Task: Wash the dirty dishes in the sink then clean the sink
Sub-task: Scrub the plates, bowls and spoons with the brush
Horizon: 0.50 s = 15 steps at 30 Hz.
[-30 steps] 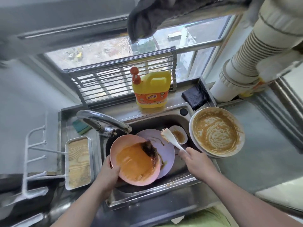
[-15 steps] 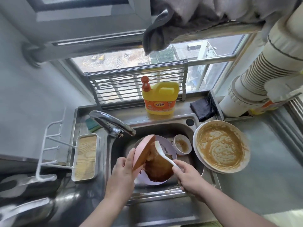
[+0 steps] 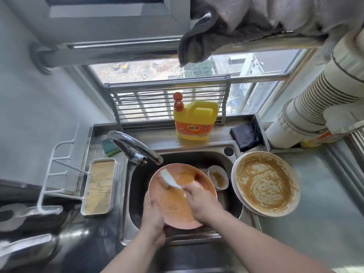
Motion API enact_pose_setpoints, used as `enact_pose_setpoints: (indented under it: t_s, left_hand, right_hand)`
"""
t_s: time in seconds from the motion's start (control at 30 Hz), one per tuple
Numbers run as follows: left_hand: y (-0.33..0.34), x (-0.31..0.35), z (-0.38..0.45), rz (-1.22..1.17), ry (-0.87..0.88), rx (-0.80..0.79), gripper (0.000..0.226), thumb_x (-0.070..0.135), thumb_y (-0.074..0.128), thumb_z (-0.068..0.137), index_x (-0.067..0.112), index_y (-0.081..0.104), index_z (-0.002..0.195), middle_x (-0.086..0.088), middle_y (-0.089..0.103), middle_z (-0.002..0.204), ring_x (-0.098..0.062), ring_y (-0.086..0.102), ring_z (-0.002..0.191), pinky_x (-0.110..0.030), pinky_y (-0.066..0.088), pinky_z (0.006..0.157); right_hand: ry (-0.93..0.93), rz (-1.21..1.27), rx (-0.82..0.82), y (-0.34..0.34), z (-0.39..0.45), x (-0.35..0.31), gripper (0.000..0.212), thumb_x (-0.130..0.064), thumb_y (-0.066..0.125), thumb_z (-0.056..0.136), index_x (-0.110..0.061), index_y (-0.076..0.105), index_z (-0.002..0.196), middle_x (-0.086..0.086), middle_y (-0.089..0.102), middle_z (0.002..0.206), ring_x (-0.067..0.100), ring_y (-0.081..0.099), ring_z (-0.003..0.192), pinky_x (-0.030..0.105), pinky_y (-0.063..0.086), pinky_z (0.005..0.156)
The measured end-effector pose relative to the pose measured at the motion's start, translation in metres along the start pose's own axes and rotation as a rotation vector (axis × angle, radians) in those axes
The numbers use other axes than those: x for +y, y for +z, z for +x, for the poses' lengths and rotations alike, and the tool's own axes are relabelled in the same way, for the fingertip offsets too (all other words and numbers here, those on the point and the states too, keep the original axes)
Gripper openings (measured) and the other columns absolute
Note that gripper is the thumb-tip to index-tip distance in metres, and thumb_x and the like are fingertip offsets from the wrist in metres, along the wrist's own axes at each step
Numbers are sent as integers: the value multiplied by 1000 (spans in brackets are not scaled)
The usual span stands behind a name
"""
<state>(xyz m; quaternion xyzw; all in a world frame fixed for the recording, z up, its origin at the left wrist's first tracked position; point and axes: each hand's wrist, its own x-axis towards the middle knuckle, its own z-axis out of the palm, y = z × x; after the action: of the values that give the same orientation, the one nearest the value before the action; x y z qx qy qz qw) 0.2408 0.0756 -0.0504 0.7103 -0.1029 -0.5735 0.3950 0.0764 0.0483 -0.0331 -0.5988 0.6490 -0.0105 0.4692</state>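
Over the steel sink (image 3: 136,194): a pink plate (image 3: 177,209), face up and smeared with orange-brown sauce, held above the basin. The left hand (image 3: 153,217) grips its near-left rim, thumb on the upper face, fingers hidden beneath. The right hand (image 3: 201,203) is curled round the handle of a white dish brush (image 3: 169,179); the brush head lies on the far-left part of the plate (bristles blurred, contact looks likely but cannot be confirmed).

In the basin, just right of the plate: a small white bowl (image 3: 217,179) with brown residue inside. At the sink's right edge, partly over the tabletop (image 3: 325,223), a large white dish (image 3: 266,183) thickly coated in brown sauce, seemingly stacked on another piece; only a rim shows beneath.

The chrome faucet (image 3: 136,148) arches from the left, spout ending just beyond the plate's far rim. No water stream can be made out.

Back ledge: a yellow detergent jug (image 3: 195,123) with a red pump, upright, centred behind the sink. A green sponge (image 3: 110,147) lies left of the faucet base, a dark cloth (image 3: 244,135) at the right corner. Left of the sink, a white tray (image 3: 100,187) with a wood-grain insert, beside a white wire rack (image 3: 53,174). A grey towel (image 3: 216,26) hangs above the window.
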Motion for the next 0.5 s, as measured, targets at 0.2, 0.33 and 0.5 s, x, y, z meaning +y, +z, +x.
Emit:
enact_pose_setpoints:
  t_s: [0.2,0.33,0.5]
  left_hand:
    - [-16,8,30,14,48,166,29,35,35,115,33,56,134,-7,70,119,-31,70,107,-53,59,95]
    - [-9,-2,28,51,14,162,22,35,40,112,33,62,115,-6,72,117,-32,69,107,-57,56,100]
    - [-15,0,22,-15,41,209,29,27,39,112,31,61,131,-6,72,122,-31,69,112,-57,56,102]
  right_hand:
    - [162,-13,-90,2,-47,63,16,-51,36,107,-51,50,115,-8,69,98,22,68,99,31,48,79]
    - [-14,99,-116,34,-53,16,33,-67,28,96,-59,49,120,-7,73,108,21,67,100,35,52,87]
    - [144,96,56,-4,-4,36,25,-45,31,109,-50,51,124,2,72,110,26,68,101,38,53,84]
